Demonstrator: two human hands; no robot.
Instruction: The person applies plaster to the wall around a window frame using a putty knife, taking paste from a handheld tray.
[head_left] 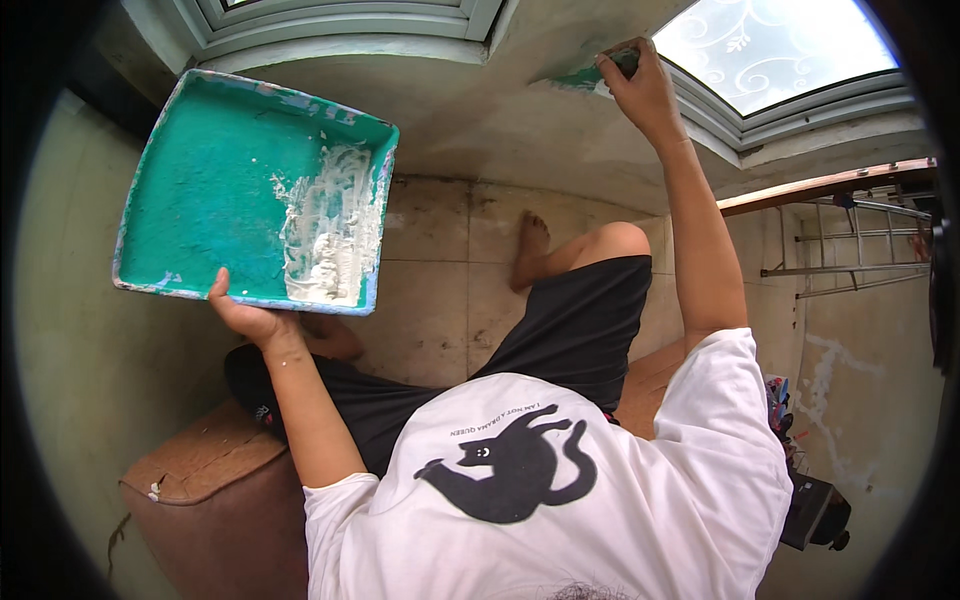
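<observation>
Pale wall (540, 135) ahead, a bright patterned window (775, 50) set into its right side, and there's the green tray (200, 180) out on the left, white paste (335, 265) smeared down its right half; the left hand (250, 318) grips the tray's near edge, thumb over the rim, while the right hand (642, 85), up beside the window, is clasped round a scraper (585, 76), green blade against the wall

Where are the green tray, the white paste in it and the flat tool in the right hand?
Green tray (215, 190): head view, on its bare inside.
White paste (332, 255): head view, middle of the patch.
Flat tool (588, 76): head view, on its green part.
</observation>
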